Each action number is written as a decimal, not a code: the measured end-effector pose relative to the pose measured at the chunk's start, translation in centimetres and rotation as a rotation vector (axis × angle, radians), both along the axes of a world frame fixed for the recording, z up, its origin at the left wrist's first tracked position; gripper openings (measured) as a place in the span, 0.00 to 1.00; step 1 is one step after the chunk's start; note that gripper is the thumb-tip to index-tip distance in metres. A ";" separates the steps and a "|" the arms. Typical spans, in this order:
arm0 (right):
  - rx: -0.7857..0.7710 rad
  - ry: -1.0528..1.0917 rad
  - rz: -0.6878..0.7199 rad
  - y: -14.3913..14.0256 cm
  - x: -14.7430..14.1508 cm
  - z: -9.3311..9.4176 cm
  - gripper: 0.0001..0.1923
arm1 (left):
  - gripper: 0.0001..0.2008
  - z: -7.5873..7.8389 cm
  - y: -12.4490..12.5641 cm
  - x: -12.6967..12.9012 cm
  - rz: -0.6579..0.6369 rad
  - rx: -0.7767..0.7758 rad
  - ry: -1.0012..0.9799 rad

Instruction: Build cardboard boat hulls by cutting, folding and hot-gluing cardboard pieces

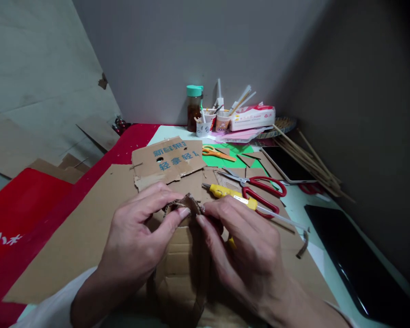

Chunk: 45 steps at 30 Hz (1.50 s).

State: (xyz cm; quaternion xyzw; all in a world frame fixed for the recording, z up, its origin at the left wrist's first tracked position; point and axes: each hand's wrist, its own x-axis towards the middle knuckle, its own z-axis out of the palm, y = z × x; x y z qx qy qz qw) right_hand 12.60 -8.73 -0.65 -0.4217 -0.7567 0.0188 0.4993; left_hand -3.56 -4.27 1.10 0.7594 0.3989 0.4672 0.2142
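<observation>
Between my hands stands a folded cardboard piece (pixel 181 255), its strip-like body creased crosswise and its torn, corrugated top edge uppermost. My left hand (pixel 143 232) pinches that top edge from the left, thumb on the near face. On the right, my right hand (pixel 246 255) pinches the same edge with thumb and index finger. Just beyond the right hand lies a yellow glue gun (pixel 230 196) with a clear glue stick in its back end. Red-handled scissors (pixel 249 182) lie open behind it. The lower part of the cardboard piece is in shadow.
A flat cardboard sheet (pixel 71 232) covers the left. Behind stand a printed cardboard piece (pixel 167 159), orange scissors (pixel 218 153), a bottle (pixel 194 109), cups of sticks (pixel 222 123) and a tissue pack (pixel 253 118). At right are a tablet (pixel 289 164), wooden sticks (pixel 307 159) and a black panel (pixel 355 259).
</observation>
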 end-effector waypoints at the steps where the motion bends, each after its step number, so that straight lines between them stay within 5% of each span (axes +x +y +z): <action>1: -0.002 -0.005 -0.007 0.0 0.0 0.0 0.05 | 0.06 0.0 0.0 0.0 0.007 0.012 0.004; 31: -0.060 0.044 -0.130 0.6 -0.3 -1.3 0.06 | 0.03 -1.1 0.0 0.2 -0.011 -0.011 0.137; 39: -0.149 0.101 -0.106 0.7 0.3 -0.7 0.08 | 0.01 -0.7 0.5 -0.3 0.004 0.000 0.119; 45: -0.042 0.051 -0.076 0.9 0.9 0.2 0.05 | 0.04 -0.7 0.8 0.0 -0.076 -0.011 0.146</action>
